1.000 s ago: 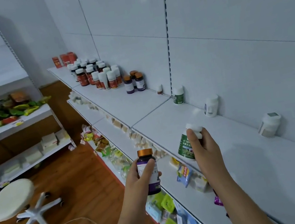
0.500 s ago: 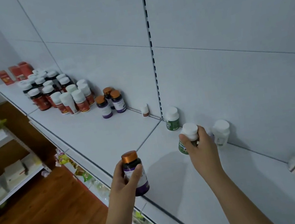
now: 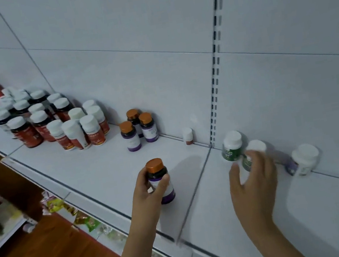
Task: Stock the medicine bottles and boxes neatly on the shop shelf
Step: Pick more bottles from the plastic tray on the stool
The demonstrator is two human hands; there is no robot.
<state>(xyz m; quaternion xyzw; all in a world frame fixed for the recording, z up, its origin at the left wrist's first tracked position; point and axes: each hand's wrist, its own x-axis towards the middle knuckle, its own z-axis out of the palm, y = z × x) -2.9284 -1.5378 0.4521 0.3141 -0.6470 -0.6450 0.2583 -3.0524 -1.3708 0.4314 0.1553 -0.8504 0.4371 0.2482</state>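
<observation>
Purple bottle [image 3: 160, 181] upright in left hand [image 3: 147, 193], cap up.

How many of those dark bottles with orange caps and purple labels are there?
4: three dark orange-capped purple-label bottles cluster against the white shelf's back wall; the left hand holds the fourth. More may be hidden.

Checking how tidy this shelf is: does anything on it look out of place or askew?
Yes. A small white bottle stands alone against the back panel, apart from any group. Further right, a white-capped bottle leans askew against that panel rather than standing upright.
</observation>
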